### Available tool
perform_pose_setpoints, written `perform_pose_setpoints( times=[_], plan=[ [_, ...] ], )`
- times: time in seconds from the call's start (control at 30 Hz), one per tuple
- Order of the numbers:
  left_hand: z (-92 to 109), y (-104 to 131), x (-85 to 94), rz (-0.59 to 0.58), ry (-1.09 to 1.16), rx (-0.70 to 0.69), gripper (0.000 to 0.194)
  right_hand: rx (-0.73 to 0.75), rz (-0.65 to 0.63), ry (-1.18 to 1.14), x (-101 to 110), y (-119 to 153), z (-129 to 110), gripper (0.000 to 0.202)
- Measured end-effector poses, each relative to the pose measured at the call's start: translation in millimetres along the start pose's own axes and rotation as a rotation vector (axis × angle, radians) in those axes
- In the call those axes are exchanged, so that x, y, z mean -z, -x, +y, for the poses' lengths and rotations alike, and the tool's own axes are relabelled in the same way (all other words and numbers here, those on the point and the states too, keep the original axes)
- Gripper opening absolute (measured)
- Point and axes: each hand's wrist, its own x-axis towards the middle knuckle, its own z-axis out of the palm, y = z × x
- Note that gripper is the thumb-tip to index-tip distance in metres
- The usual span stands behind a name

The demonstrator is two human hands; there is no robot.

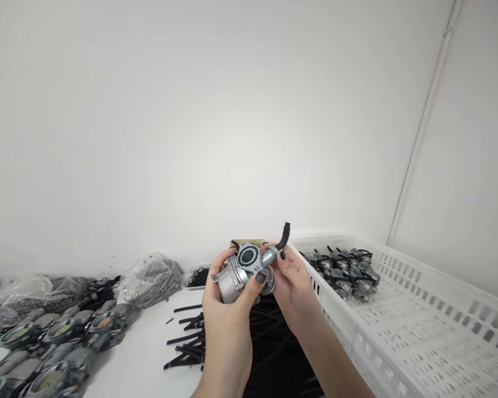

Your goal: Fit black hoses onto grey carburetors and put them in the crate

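Up in front of me is a silver metal carburetor (232, 276) with a round bore facing me. My left hand (228, 309) wraps round its body, with the thumb across the front. On the carburetor's upper right neck sits a bent black rubber cap (284, 236). My right hand (292, 284) pinches the neck near the base of that cap, thumb in front and the other fingers behind, partly hidden. Beneath both hands lies a pile of black hoses (269, 348).
To the right stands a white perforated crate (415, 326) with several finished-looking carburetors (344, 271) at its far end. More carburetors (62, 331) cover the left of the white table (145, 342). Behind them are plastic bags of small parts (151, 279) and black rings (199, 276).
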Motion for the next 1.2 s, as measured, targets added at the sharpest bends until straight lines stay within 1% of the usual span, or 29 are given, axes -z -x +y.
perform_pose_setpoints(
  times=[0.13, 0.27, 0.4, 0.6, 0.8, 0.9, 1.03, 1.13, 1.2],
  plan=[
    [0.7, 0.7, -1.2, 0.005, 0.010, -0.019, 0.083, 0.001, -0.018, 0.019, 1.5, 0.9, 0.0, 0.025],
    [0.2, 2.2, -1.7, 0.006, 0.027, -0.043, 0.084, -0.027, -0.010, -0.023, 2.7, 1.4, -0.1, 0.029],
    [0.9, 3.2, -1.3, 0.002, 0.024, -0.041, 0.083, -0.011, -0.032, -0.027, 2.4, -0.6, -0.8, 0.024],
    [0.6, 6.2, -2.1, 0.002, 0.027, -0.041, 0.085, 0.015, -0.014, -0.012, 2.5, -0.9, -0.2, 0.025],
    [1.9, 3.4, -4.6, 0.004, 0.128, 0.032, 0.082, 0.015, -0.042, 0.038, 4.8, 0.0, -4.1, 0.025],
    [2.1, 1.9, -5.2, 0.014, 0.128, 0.028, 0.081, 0.007, -0.048, 0.035, 5.4, -0.9, -4.9, 0.025],
    [-0.7, 3.0, -2.7, 0.027, 0.048, 0.011, 0.079, -0.006, 0.017, -0.001, 4.0, -1.3, -1.5, 0.027],
    [-3.6, 4.1, -1.0, -0.001, 0.008, -0.013, 0.082, -0.011, 0.079, -0.013, 2.3, 0.1, 1.2, 0.029],
    [-4.0, 4.0, -1.0, -0.022, 0.011, -0.018, 0.082, -0.006, 0.098, -0.010, 1.6, 1.7, 1.5, 0.035]
  ],
)
